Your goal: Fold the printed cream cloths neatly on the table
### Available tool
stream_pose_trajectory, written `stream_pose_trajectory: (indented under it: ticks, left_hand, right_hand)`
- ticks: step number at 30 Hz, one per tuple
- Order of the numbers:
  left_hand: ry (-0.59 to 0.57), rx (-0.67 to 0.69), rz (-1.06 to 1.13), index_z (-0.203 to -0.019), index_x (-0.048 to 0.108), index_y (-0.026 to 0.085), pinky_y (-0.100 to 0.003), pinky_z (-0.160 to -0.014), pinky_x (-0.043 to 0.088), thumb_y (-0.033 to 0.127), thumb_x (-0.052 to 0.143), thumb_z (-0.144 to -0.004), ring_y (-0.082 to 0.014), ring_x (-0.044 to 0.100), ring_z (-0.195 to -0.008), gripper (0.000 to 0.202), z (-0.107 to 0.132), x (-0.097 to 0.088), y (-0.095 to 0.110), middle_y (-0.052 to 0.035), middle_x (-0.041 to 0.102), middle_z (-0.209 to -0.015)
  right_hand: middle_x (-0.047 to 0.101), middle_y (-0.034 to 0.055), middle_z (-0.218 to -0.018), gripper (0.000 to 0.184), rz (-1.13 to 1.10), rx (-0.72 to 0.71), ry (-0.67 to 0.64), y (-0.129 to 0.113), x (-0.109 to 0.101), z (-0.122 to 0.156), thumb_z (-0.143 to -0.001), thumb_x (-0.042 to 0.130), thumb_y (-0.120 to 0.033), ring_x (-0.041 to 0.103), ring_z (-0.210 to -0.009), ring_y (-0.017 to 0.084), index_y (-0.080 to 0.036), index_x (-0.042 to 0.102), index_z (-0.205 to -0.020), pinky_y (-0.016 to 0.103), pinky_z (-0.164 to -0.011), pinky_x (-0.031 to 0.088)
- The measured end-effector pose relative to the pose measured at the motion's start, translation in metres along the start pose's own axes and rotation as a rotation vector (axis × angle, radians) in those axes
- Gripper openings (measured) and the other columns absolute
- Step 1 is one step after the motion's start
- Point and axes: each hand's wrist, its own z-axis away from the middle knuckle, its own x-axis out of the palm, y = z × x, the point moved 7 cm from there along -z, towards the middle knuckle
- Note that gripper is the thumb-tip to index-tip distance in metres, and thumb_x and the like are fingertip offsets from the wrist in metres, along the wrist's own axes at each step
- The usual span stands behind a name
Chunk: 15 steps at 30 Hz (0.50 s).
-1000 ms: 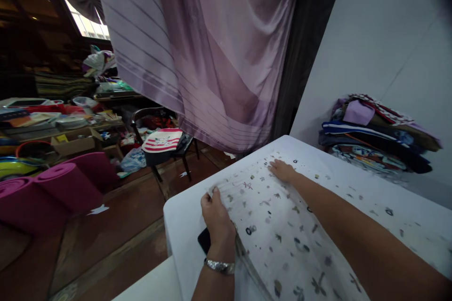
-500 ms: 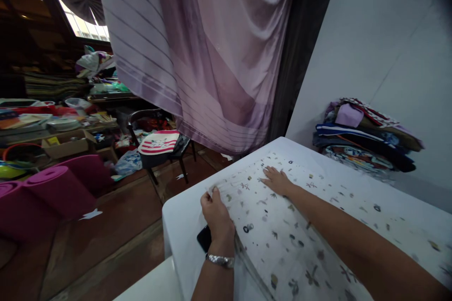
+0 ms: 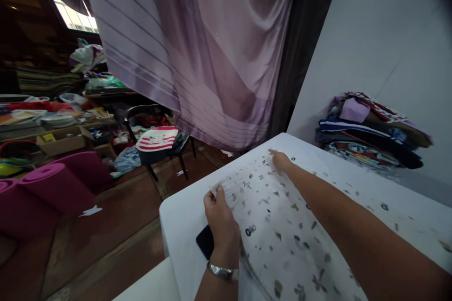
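A white cloth (image 3: 264,216) printed with small grey, brown and black motifs lies spread over a white-covered table (image 3: 183,225). My left hand (image 3: 219,211) pinches its near-left corner between thumb and fingers, and a silvery bracelet circles that wrist. Farther off, my right hand (image 3: 281,161) is at the cloth's far edge, fingers curled in on the fabric, most of them hidden from view. Between the two hands the edge shows fine gathers. A dark phone (image 3: 205,241) lies on the table beside my left wrist, partly covered by it.
Folded clothes (image 3: 367,131) are stacked against the wall at right. A purple curtain (image 3: 219,56) hangs beyond the table. To the left stand a chair (image 3: 158,143) with a striped cloth on it, rolled pink mats (image 3: 52,193) and a cardboard box (image 3: 65,141) amid clutter.
My right hand has gone from lying flat with spread fingers on the cloth to its far edge, with fingers curled. My left hand keeps its pinch, shifted slightly right.
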Motion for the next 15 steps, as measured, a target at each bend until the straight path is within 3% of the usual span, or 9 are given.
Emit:
stream_pose_trajectory:
  ticks: [6, 10, 15]
  left_hand:
    - [-0.056, -0.032, -0.005, -0.089, 0.055, 0.019, -0.034, -0.079, 0.048, 0.037, 0.054, -0.082, -0.0170, 0.061, -0.081, 0.019, 0.013, 0.004, 0.008, -0.0018, 0.064, -0.084]
    - [-0.077, 0.029, -0.070, -0.088, 0.058, 0.017, -0.034, -0.083, 0.046, 0.037, 0.056, -0.081, -0.0185, 0.060, -0.087, 0.021, 0.019, 0.003, 0.020, -0.0017, 0.063, -0.082]
    - [-0.106, 0.017, 0.008, -0.090, 0.060, 0.016, -0.034, -0.085, 0.046, 0.037, 0.057, -0.080, -0.0196, 0.060, -0.090, 0.023, 0.023, 0.006, 0.020, -0.0027, 0.063, -0.080]
  right_hand:
    - [0.057, 0.0088, -0.114, 0.034, 0.217, 0.039, -0.147, 0.000, 0.010, -0.023, -0.089, 0.052, -0.034, 0.057, -0.097, 0.020, -0.016, 0.052, -0.118, 0.040, -0.083, 0.048]
    - [0.061, 0.0144, -0.107, 0.034, 0.301, 0.023, -0.145, -0.001, 0.012, -0.024, -0.088, 0.049, -0.022, 0.059, -0.097, 0.024, -0.017, 0.051, -0.122, 0.035, -0.079, 0.046]
    - [0.063, 0.0139, -0.104, 0.033, 0.318, -0.003, -0.107, -0.001, 0.011, -0.022, -0.086, 0.042, -0.015, 0.059, -0.096, 0.025, -0.020, 0.055, -0.117, 0.032, -0.075, 0.043]
